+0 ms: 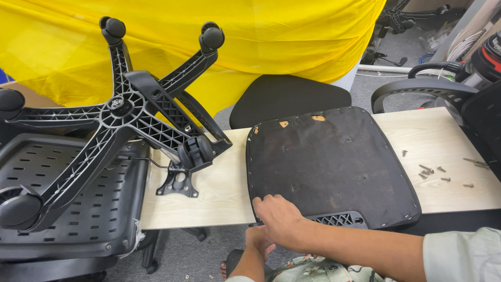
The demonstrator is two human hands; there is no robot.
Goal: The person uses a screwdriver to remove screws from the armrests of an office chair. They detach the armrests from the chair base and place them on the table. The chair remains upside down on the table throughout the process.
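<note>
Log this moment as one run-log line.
right hand: on near edge of upturned seat pad | left hand: below table edge | screws: loose, right

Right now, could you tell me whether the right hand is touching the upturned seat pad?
Touching. The head view shows the right hand resting flat on the near-left corner of the seat pad, fingers on its edge.
</note>
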